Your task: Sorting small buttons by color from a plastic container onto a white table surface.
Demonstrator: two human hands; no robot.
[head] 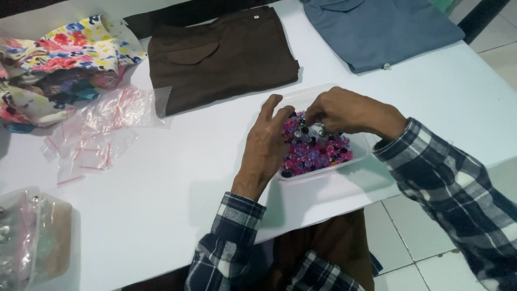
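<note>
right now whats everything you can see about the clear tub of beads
The clear plastic tub is shallow and rectangular, resting flat near the white table's front edge. It is open, with no lid on it, and holds small pink, purple and dark beads. The left hand rests on its left side; the right hand reaches in from above, fingertips among the beads.

A clear plastic tray [301,99] lies flat near the table's near-right edge, holding a heap of small pink, purple and dark beads [315,151] piled toward its near side.
</note>
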